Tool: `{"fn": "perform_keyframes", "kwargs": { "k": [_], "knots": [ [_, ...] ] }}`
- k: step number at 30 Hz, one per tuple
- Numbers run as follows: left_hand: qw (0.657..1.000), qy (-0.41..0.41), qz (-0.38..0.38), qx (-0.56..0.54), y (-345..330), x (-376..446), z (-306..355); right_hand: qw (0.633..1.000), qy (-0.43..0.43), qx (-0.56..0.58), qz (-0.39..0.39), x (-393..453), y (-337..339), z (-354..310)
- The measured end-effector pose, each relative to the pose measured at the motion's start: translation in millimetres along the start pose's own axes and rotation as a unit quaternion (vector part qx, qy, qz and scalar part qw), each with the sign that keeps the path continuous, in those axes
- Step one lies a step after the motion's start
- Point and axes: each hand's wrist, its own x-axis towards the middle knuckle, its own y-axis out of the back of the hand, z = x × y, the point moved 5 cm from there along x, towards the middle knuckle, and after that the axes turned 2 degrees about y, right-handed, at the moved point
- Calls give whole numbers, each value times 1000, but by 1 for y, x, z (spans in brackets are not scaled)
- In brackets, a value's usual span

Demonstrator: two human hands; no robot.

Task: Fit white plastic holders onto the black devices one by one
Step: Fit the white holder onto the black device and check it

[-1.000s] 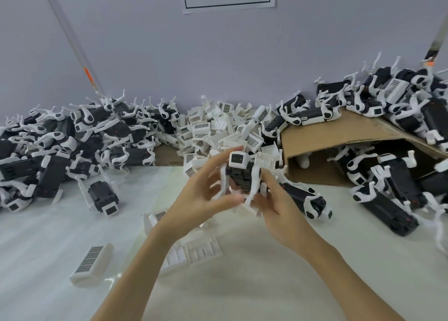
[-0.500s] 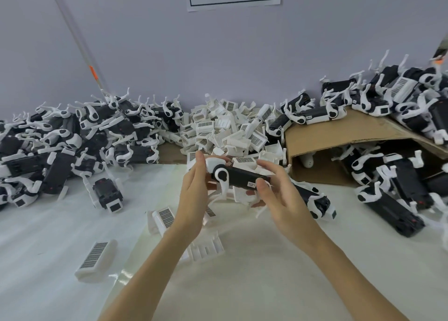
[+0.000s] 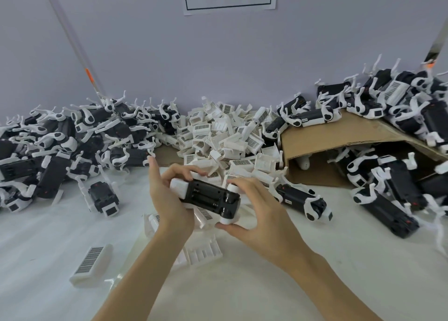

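White padding covers the surface [image 3: 278, 284], and just in front of the heap of white plastic holders [image 3: 225, 136] both hands hold one black device [image 3: 209, 197] level above it. The left hand [image 3: 169, 199] has its grip clamped round the capped end and the right hand [image 3: 257, 211] pinches the other, probably to brace it while a holder seats.

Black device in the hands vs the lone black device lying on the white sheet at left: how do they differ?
The black device in the hands is held off the table by the left hand and right hand; the lone black device on the white sheet lies untouched. The held one shows its ribbed underside, lying crosswise; the lone one points toward the camera. Both carry white plastic parts.
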Motion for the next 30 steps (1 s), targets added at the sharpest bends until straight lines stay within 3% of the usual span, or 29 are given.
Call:
{"fn": "perform_keyframes", "kwargs": {
  "k": [3, 5, 8, 10, 12, 15, 16, 17, 19, 20, 24, 30],
  "knots": [
    [996, -31, -59, 53, -12, -1, -2, 998, -42, 42, 13, 1, 11, 10],
    [979, -104, -96, 148, -17, -6, -1, 989, -88, 117, 29, 1, 18, 16],
    [891, -252, -147, 347, -25, -15, 3, 956, -142, 242, 91, 1, 23, 21],
    [861, -253, -155, 412, -26, -17, -2, 933, -178, 287, 125, 1, 23, 22],
    [885, -181, -136, 408, -25, -15, -8, 922, -214, 294, 133, 2, 24, 24],
    [927, -90, -92, 354, -20, -8, -12, 866, -292, 390, 116, 2, 21, 36],
    [940, -68, -73, 325, -16, -4, -12, 868, -293, 384, 111, 3, 22, 38],
    [953, -50, -52, 295, -11, 0, -12, 898, -274, 327, 105, 3, 25, 41],
    [969, -19, -7, 246, -1, 8, -11, 968, -201, 137, 67, 1, 29, 42],
    [974, -4, 11, 228, 3, 11, -11, 983, -170, 60, 25, -1, 24, 42],
    [983, 43, 48, 170, 11, 17, -11, 980, -118, -111, -117, -6, -4, 41],
    [982, 33, 36, 183, 10, 16, -13, 984, -124, -115, -58, -3, -2, 43]
  ]
}}
